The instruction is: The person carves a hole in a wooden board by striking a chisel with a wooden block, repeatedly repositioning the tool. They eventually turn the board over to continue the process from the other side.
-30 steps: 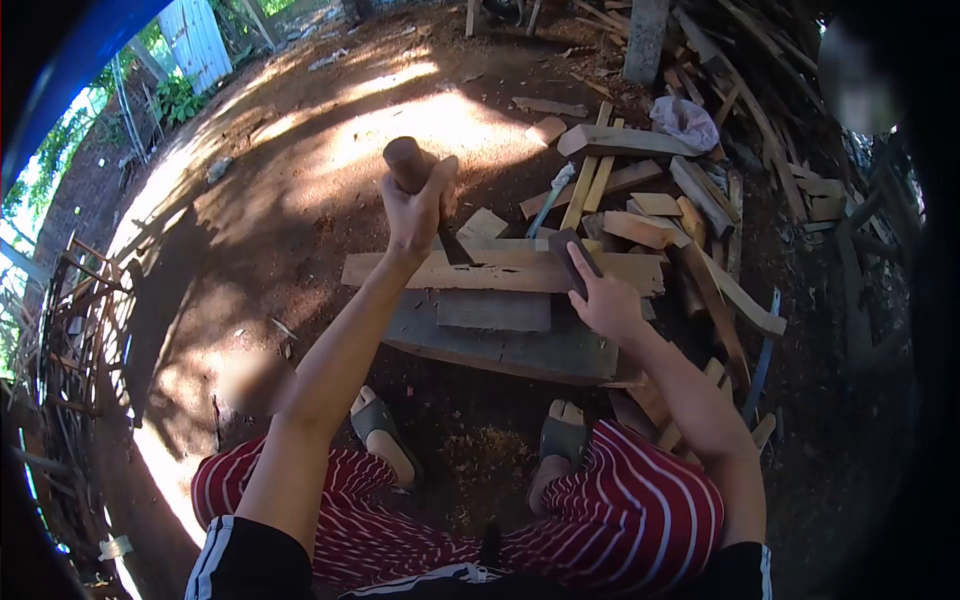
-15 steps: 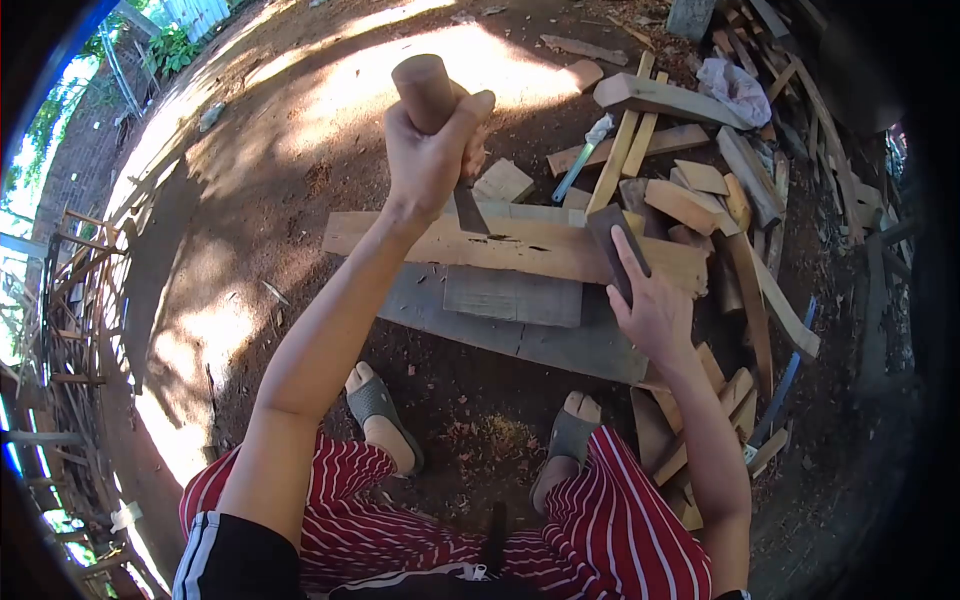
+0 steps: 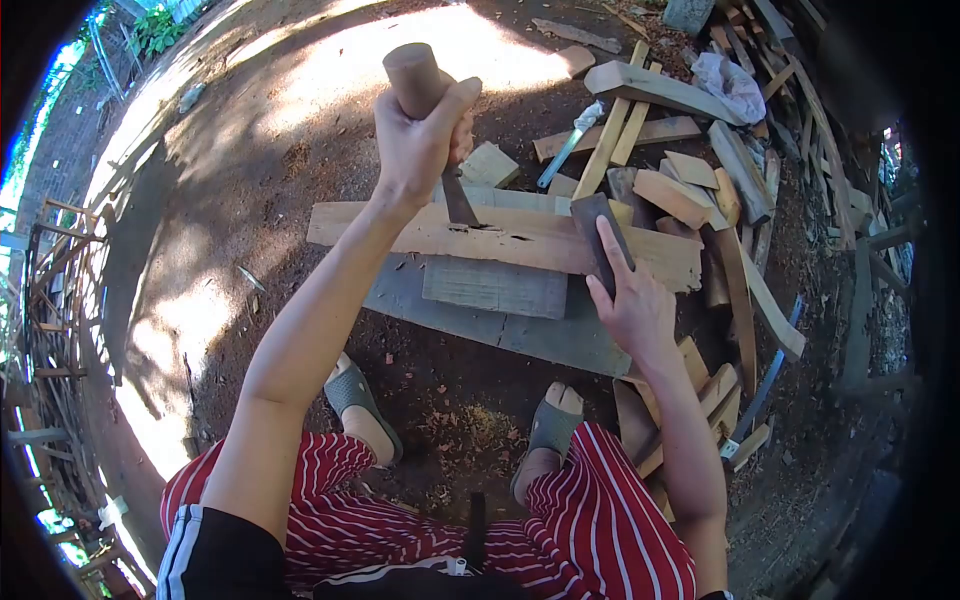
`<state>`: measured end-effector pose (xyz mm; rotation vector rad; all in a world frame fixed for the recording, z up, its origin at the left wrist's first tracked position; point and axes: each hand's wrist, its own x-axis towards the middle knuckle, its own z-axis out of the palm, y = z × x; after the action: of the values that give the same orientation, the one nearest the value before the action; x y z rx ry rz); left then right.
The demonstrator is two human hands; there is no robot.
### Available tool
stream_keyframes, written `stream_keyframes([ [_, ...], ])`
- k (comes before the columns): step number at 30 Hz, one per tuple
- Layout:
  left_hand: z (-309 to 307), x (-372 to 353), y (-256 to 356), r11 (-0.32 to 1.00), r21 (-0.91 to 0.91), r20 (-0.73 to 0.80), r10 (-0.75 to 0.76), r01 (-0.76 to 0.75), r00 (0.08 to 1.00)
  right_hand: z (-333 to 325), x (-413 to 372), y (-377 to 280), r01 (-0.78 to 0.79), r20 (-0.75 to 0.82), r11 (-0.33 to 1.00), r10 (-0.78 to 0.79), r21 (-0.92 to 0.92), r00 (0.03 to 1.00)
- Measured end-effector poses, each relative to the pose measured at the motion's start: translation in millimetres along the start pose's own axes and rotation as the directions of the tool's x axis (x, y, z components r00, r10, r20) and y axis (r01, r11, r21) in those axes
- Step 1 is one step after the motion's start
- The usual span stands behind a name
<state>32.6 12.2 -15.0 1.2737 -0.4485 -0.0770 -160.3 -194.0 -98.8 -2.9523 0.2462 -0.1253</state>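
My left hand (image 3: 418, 150) is wrapped round the thick wooden handle of a chisel (image 3: 458, 203), its thumb near the top. The blade slants down to a long plank (image 3: 385, 228), meeting it at a narrow dark slot. A second slot shows a little to the right. My right hand (image 3: 640, 308) grips a dark rectangular block (image 3: 597, 235) that lies across the plank's right part, the index finger stretched along its top. Some fingers of that hand are hidden. Under the plank are a grey wooden block (image 3: 495, 288) and a wide grey board (image 3: 570, 345).
Wood offcuts (image 3: 670, 198) are heaped to the right. Beyond the plank lie a blue-handled tool (image 3: 568, 152), a thick timber (image 3: 660, 90) and a white plastic bag (image 3: 725, 85). My sandalled feet (image 3: 365, 405) stand on bare earth near the board.
The whole scene has shifted slightly left and up in the view. Both hands keep their holds, and the chisel's tip stays at the same slot.
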Motion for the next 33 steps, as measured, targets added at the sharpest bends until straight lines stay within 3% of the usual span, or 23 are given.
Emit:
stream_keyframes([
  [28,8.4,1.1,-10.5,0.985,0.172,-0.043,0.039,-0.031,0.998,-3.4,1.8,-2.8,0.009,-0.030,1.000,-0.009,0.006,1.000],
  [31,8.2,-0.3,-14.1,0.983,0.171,-0.043,0.068,-0.059,0.997,-8.8,6.6,3.5,-0.016,0.037,0.999,0.014,0.046,0.999],
  [33,9.0,0.7,-14.4,0.988,0.139,-0.042,0.074,-0.068,0.996,-23.5,14.7,1.8,-0.016,0.059,0.975,0.003,0.220,0.998],
])
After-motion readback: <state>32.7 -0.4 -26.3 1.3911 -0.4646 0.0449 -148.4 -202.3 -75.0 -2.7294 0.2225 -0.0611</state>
